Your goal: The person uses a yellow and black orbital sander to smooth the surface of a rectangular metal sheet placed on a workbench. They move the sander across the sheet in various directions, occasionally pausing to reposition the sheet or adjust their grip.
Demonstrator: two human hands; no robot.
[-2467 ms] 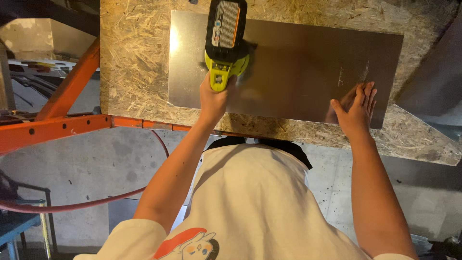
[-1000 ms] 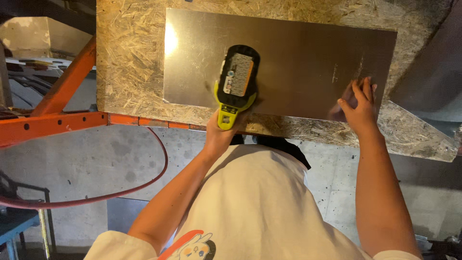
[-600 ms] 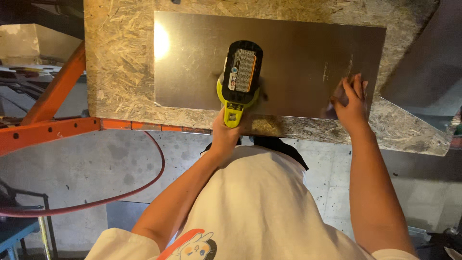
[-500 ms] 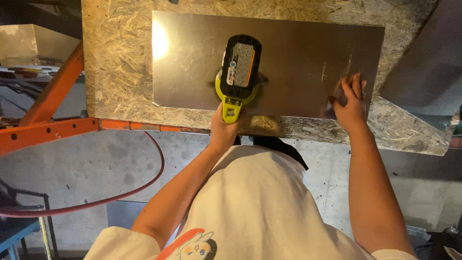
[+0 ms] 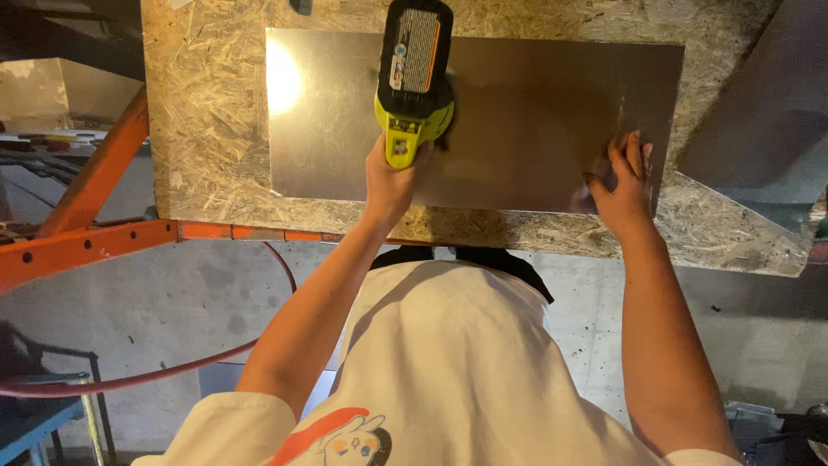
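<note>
Left hand (image 5: 392,177) gripped drill (image 5: 415,78) against metal sheet (image 5: 535,121); right hand (image 5: 623,181) fingers spread flat, pinning sheet to strand board (image 5: 203,112).

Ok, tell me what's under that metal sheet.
The metal sheet lies on a chipboard panel, which shows around its edges. The left hand holds a cordless drill over it; the right hand presses its corner. Whatever the sheet covers is hidden.

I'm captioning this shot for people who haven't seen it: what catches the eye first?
The yellow-green cordless drill stands out at top centre, gripped by the left hand against a shiny metal sheet. The sheet lies on a chipboard panel, with the right hand pressing on its right end. An orange steel beam runs at left.
</note>
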